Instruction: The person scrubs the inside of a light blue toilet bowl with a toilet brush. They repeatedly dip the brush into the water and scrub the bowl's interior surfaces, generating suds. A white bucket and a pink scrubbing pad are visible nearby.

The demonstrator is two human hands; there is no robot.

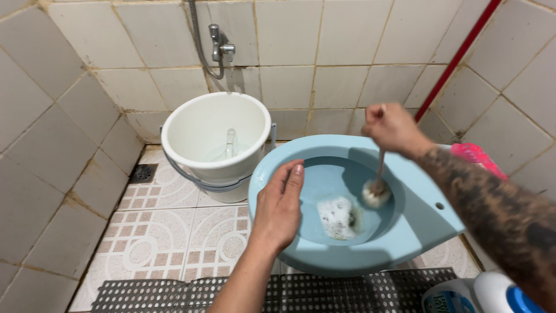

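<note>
Scrubbing inside a pale blue toilet bowl (pixel 405 232), the right hand (pixel 392 128) is closed around the thin handle of a toilet brush (pixel 376 191), its bristle head pressed low on the bowl's right wall beside a foamy patch (pixel 339 217). The left hand (pixel 280 206) rests open on the near-left rim. Firm, circling strokes would likely serve best. A white bucket (pixel 217 145) stands far left.

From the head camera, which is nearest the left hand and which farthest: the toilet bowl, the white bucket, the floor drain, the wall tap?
1. Toilet bowl: under the left hand, touching its rim.
2. White bucket: just behind-left.
3. Floor drain: farther left, by the wall.
4. Wall tap: highest, on the back wall.
</note>
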